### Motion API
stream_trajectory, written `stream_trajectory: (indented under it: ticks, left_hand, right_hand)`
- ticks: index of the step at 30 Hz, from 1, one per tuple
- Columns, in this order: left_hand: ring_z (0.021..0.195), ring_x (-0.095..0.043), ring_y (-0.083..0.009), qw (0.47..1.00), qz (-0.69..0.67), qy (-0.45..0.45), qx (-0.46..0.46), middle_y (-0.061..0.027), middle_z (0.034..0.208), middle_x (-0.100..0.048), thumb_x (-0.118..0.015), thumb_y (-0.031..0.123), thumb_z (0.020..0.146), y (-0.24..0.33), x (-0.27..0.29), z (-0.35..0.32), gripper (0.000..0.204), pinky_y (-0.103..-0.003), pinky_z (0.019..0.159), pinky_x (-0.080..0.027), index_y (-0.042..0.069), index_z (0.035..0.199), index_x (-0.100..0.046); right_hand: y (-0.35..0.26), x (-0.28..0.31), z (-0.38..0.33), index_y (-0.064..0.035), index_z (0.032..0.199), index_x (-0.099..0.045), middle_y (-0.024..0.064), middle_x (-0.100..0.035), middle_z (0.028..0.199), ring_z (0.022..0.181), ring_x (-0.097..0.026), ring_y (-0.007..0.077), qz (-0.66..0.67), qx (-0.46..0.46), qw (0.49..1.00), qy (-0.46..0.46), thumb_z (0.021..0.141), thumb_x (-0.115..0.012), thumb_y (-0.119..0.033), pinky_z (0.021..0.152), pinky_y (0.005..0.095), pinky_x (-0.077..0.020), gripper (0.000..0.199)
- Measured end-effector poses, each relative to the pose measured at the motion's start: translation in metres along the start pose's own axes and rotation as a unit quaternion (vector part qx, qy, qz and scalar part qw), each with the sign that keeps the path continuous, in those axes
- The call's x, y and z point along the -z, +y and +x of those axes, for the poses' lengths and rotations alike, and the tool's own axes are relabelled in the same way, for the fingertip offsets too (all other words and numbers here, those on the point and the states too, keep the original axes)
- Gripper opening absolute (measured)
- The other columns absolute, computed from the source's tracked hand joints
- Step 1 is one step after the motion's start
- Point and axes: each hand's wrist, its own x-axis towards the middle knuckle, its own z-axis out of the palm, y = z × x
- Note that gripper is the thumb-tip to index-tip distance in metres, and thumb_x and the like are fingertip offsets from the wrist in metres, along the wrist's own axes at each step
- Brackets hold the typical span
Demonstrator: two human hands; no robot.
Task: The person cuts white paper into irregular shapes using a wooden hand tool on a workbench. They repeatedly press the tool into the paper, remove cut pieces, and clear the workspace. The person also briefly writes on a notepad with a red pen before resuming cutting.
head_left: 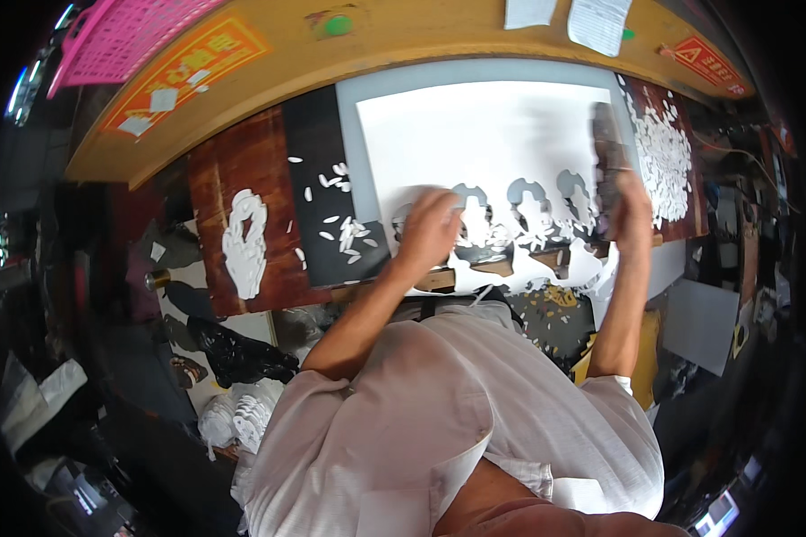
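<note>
A white sheet [484, 125] lies on a grey-blue board [354, 89], with a row of curved shoe-upper-shaped holes [528, 192] along its near edge. My left hand [432, 228] rests over the leftmost holes, fingers curled downward; whatever is under them is hidden. At the sheet's right edge my right hand [633, 210] is closed around a dark cutting die [607, 152], which is smeared by motion. Small white offcuts [533, 233] lie in and around the holes. A torn white waste strip [528, 268] hangs over the near edge toward my shirt.
A stack of white cut pieces [246, 242] sits on the brown board to the left. Loose white slivers [349, 234] dot the black surface beside it, and a heap of slivers [663, 161] covers the right side. A yellow beam [295, 54] runs behind, under a pink basket [125, 36].
</note>
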Motion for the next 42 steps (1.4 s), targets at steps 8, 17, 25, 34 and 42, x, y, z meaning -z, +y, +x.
stream_trajectory:
  ticks: [8, 17, 25, 34, 42]
  left_hand:
    - [0.127, -0.055, -0.0434, 0.972, 0.157, 0.173, -0.023, -0.0213, 0.135, -0.061, -0.072, 0.011, 0.091, -0.115, 0.058, -0.053, 0.029, -0.050, 0.108, -0.047, 0.000, 0.117, -0.071]
    - [0.130, -0.054, -0.0430, 0.981, 0.087, 0.173, -0.020, -0.0203, 0.137, -0.061, -0.071, 0.010, 0.092, -0.120, 0.058, -0.108, 0.029, -0.050, 0.110, -0.046, 0.002, 0.120, -0.071]
    - [0.137, -0.048, -0.0443, 0.980, 0.099, 0.147, -0.085, -0.0125, 0.139, -0.062, -0.070, 0.012, 0.089, -0.111, 0.061, -0.076, 0.032, -0.061, 0.114, -0.040, 0.002, 0.120, -0.071]
    - [0.142, -0.049, -0.0354, 0.969, 0.211, 0.113, -0.054, -0.0024, 0.142, -0.064, -0.071, 0.020, 0.091, -0.112, 0.050, -0.062, 0.033, -0.066, 0.113, -0.039, 0.008, 0.122, -0.075]
    - [0.147, -0.043, -0.0353, 0.971, 0.218, 0.089, -0.034, -0.0023, 0.148, -0.060, -0.069, 0.020, 0.091, -0.111, 0.047, -0.064, 0.038, -0.068, 0.116, -0.033, 0.008, 0.128, -0.072]
  right_hand:
    - [0.068, -0.273, -0.016, -0.0103, 0.120, -0.079, 0.0155, -0.065, 0.129, 0.107, -0.072, 0.0283, -0.234, 0.118, 0.952, -0.159, 0.079, -0.087, -0.027, 0.098, 0.0343, -0.0576, 0.046]
    - [0.076, -0.362, -0.046, -0.0184, 0.133, -0.069, 0.0133, -0.047, 0.148, 0.126, -0.050, 0.0420, -0.603, 0.105, 0.782, -0.114, 0.082, -0.079, -0.047, 0.102, 0.0531, -0.0518, 0.059]
    - [0.064, -0.362, -0.005, -0.0144, 0.147, -0.061, 0.0296, -0.045, 0.155, 0.129, -0.054, 0.0508, -0.545, 0.135, 0.801, -0.207, 0.080, -0.084, -0.049, 0.109, 0.0493, -0.0504, 0.080]
    - [0.037, -0.390, -0.017, -0.0169, 0.148, -0.059, 0.0233, -0.042, 0.150, 0.129, -0.053, 0.0463, -0.678, 0.069, 0.701, -0.210, 0.077, -0.084, -0.044, 0.101, 0.0457, -0.0566, 0.080]
    - [0.041, -0.382, -0.018, -0.0136, 0.133, -0.071, 0.0248, -0.046, 0.145, 0.126, -0.054, 0.0440, -0.677, 0.076, 0.707, -0.192, 0.076, -0.082, -0.042, 0.101, 0.0456, -0.0562, 0.065]
